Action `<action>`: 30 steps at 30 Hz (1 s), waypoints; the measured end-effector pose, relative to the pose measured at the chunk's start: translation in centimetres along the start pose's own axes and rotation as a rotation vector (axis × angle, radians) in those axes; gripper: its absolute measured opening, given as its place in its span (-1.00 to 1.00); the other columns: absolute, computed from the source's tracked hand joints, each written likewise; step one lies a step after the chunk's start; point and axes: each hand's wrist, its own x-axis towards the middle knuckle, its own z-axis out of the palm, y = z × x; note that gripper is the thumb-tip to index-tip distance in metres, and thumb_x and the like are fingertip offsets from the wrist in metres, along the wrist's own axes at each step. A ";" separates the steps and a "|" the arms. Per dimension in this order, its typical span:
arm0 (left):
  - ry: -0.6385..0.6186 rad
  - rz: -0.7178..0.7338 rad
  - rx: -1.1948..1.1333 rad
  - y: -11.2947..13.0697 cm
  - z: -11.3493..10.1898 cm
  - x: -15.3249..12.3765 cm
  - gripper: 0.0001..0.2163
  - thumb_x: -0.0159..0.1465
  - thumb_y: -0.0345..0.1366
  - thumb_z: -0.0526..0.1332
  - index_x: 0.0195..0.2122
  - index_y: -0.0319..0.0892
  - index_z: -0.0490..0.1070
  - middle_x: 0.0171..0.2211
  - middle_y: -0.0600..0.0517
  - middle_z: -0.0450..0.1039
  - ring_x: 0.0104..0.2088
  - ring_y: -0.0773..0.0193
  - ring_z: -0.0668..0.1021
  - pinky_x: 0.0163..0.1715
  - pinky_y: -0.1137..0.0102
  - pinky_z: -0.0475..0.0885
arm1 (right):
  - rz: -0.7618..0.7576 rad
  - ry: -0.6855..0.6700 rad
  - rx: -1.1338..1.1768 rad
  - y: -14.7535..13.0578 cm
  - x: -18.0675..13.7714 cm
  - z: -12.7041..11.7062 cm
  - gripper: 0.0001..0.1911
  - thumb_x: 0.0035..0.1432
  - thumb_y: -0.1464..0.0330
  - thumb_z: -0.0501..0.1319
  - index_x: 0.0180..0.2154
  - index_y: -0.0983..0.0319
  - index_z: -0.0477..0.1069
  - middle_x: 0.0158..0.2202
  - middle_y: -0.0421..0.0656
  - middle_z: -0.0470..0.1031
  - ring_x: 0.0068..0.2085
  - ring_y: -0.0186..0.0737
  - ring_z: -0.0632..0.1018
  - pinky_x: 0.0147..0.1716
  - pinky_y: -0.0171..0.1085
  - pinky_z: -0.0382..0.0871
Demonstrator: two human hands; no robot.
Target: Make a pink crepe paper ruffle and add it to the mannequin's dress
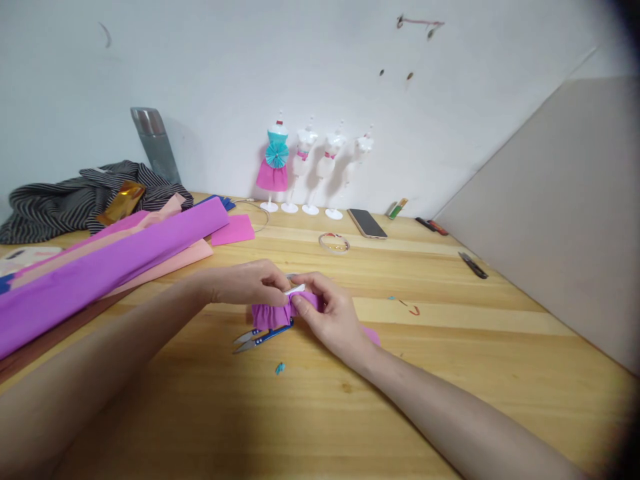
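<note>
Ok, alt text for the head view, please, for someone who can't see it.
A person's left hand and right hand hold a gathered purple piece over a wooden table, with thread snips partly beneath it. Behind, four small mannequins stand along a white wall, one dressed in turquoise and pink.

In grip: purple ruffle (267, 316). Just beneath: blue-handled snips (273, 336). Off left: violet roll (125, 265); dark cloth (55, 203), pale stripes. Beyond: white mannequins (332, 141), turquoise bodice (277, 148), magenta skirt (273, 177).
</note>
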 end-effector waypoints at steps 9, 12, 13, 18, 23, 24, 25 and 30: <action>0.046 -0.078 0.032 -0.4 0.4 0.4 -0.72 0.19 -0.14 0.16 -0.56 -0.21 0.26 -0.59 0.14 0.06 -0.55 0.41 0.14 -0.57 0.46 0.01 | 0.036 -0.017 0.047 0.3 0.1 0.0 -0.78 0.07 0.34 0.21 -0.20 0.26 0.44 -0.43 -0.17 0.49 -0.43 -0.25 0.46 -0.40 -0.27 0.34; 0.071 -0.076 0.020 -0.6 0.5 0.5 -0.74 0.17 -0.18 0.16 -0.59 -0.20 0.23 -0.61 0.14 0.03 -0.56 0.42 0.12 -0.58 0.45 -0.02 | 0.035 -0.021 0.060 0.3 0.2 0.0 -0.77 0.08 0.32 0.21 -0.19 0.26 0.43 -0.42 -0.17 0.50 -0.41 -0.24 0.48 -0.39 -0.26 0.35; 0.080 -0.071 0.014 -0.7 0.5 0.5 -0.74 0.16 -0.19 0.15 -0.60 -0.20 0.22 -0.61 0.15 0.03 -0.57 0.42 0.12 -0.59 0.45 -0.03 | 0.030 -0.018 0.058 0.3 0.2 0.0 -0.77 0.08 0.32 0.21 -0.19 0.25 0.43 -0.42 -0.17 0.50 -0.41 -0.24 0.48 -0.40 -0.26 0.34; 0.101 -0.027 -0.072 -1.1 0.0 0.6 -0.75 0.16 -0.20 0.14 -0.59 -0.22 0.24 -0.61 0.16 0.06 -0.57 0.42 0.15 -0.58 0.46 0.02 | -0.002 -0.011 0.037 -0.1 0.2 -0.1 -0.76 0.09 0.32 0.21 -0.16 0.22 0.39 -0.47 -0.23 0.44 -0.45 -0.28 0.44 -0.43 -0.29 0.30; 0.079 0.013 -0.147 -1.5 -0.5 0.6 -0.80 0.15 -0.26 0.15 -0.56 -0.24 0.32 -0.60 0.15 0.11 -0.54 0.41 0.19 -0.55 0.47 0.09 | -0.015 -0.067 -0.006 0.0 -0.1 -0.2 -0.66 0.12 0.31 0.19 -0.04 0.23 0.35 -0.46 -0.22 0.46 -0.45 -0.25 0.45 -0.44 -0.28 0.30; 0.082 0.002 -0.149 -1.5 -0.5 0.6 -0.80 0.14 -0.26 0.16 -0.58 -0.24 0.30 -0.61 0.15 0.09 -0.55 0.41 0.17 -0.56 0.46 0.06 | -0.020 -0.076 -0.021 0.0 -0.1 -0.3 -0.64 0.12 0.30 0.18 -0.02 0.22 0.34 -0.46 -0.21 0.46 -0.45 -0.24 0.46 -0.45 -0.28 0.30; 0.084 -0.014 -0.148 -1.4 -0.5 0.6 -0.79 0.13 -0.27 0.16 -0.60 -0.23 0.26 -0.62 0.16 0.06 -0.56 0.42 0.14 -0.57 0.45 0.03 | -0.028 -0.084 -0.039 -0.1 -0.1 -0.3 -0.62 0.13 0.29 0.18 0.01 0.22 0.33 -0.46 -0.21 0.46 -0.46 -0.23 0.45 -0.45 -0.27 0.29; 0.092 -0.080 -0.124 -1.0 -0.3 0.4 -0.76 0.11 -0.25 0.17 -0.63 -0.21 0.20 -0.63 0.16 0.01 -0.58 0.42 0.10 -0.59 0.42 -0.03 | -0.074 -0.135 -0.127 -0.2 -0.2 -0.6 -0.47 0.17 0.22 0.17 0.14 0.24 0.25 -0.40 -0.16 0.51 -0.46 -0.21 0.44 -0.45 -0.26 0.30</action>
